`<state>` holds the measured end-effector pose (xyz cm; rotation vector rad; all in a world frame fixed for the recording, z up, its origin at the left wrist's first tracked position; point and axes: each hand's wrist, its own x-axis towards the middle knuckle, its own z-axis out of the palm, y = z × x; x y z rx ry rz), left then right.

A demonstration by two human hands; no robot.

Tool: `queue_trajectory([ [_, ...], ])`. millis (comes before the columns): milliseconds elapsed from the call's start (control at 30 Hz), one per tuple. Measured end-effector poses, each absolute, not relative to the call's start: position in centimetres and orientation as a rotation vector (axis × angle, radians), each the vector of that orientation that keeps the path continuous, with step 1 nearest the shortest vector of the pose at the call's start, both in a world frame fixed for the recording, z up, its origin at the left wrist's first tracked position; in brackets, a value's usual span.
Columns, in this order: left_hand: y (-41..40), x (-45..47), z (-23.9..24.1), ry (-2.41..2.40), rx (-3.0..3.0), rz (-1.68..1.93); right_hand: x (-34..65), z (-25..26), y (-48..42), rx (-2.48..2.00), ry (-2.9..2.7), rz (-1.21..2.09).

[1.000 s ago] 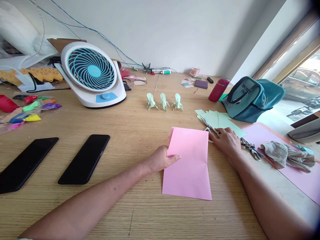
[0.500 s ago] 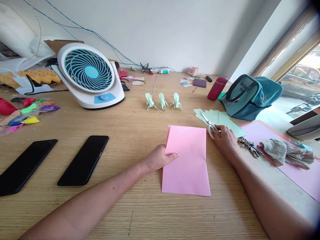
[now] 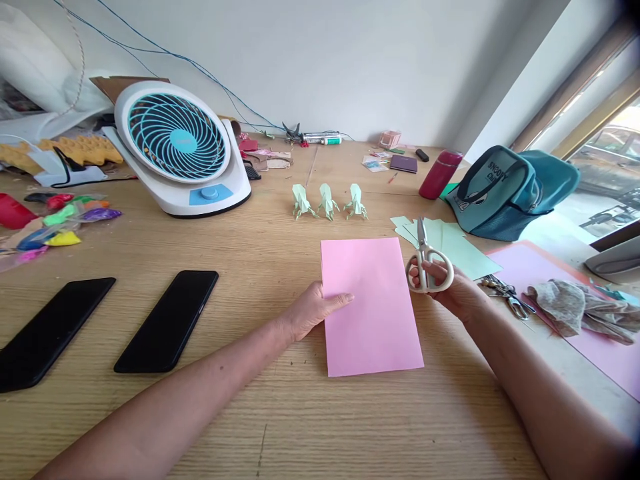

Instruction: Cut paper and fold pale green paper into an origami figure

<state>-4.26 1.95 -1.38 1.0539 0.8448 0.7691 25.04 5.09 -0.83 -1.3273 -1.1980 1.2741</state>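
My left hand point(image 3: 316, 309) grips the left edge of a folded pink sheet of paper point(image 3: 373, 327), its thumb lying on top and its other fingers hidden underneath. Just right of the paper, my right hand point(image 3: 453, 287) holds scissors point(image 3: 424, 257) with white handles, blades pointing away from me and seemingly together. Behind the scissors lie light green paper pieces point(image 3: 470, 250) on the table. Three light green folded paper figures point(image 3: 328, 202) stand in a row beyond the pink sheet.
Two black phone-like slabs point(image 3: 167, 323) lie at the left. A white and blue fan point(image 3: 183, 147) stands behind them. A red bottle point(image 3: 440, 175), a teal bag point(image 3: 505, 193), a crumpled cloth point(image 3: 565, 307) and a bunch of metal tools point(image 3: 515, 303) are at the right.
My right hand has lifted the scissors off the green paper and turned them upright. My left hand has raised the pink sheet slightly and shifted it a little left.
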Motion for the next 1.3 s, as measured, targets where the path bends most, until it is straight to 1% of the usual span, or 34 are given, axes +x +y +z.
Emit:
queue_trajectory([
  [133,2.1,-4.3,-1.5,0.835,0.980,0.780,24.3,-0.5,4.6,-1.233,-1.162,1.404],
  [467,2.3,-4.4,-1.2,0.796,0.853,0.788,23.4,-0.5,4.0,-1.290,-1.320,1.291],
  [700,2.4,-4.4,-1.4,0.784,0.838,0.802,22.2,-0.3,3.3,-1.208,-1.467,1.355],
  [933,2.1,-4.4,-1.5,0.790,0.883,0.800,21.2,-0.2,2.8,-1.287,-1.446,1.331],
  [1167,1.8,-4.1,-1.3,0.733,0.881,0.817,20.7,-1.5,2.8,-1.419,-1.319,1.206],
  [1300,1.4,-3.7,-1.0,0.756,0.742,0.834,20.2,-1.6,2.6,-1.420,-1.299,1.075],
])
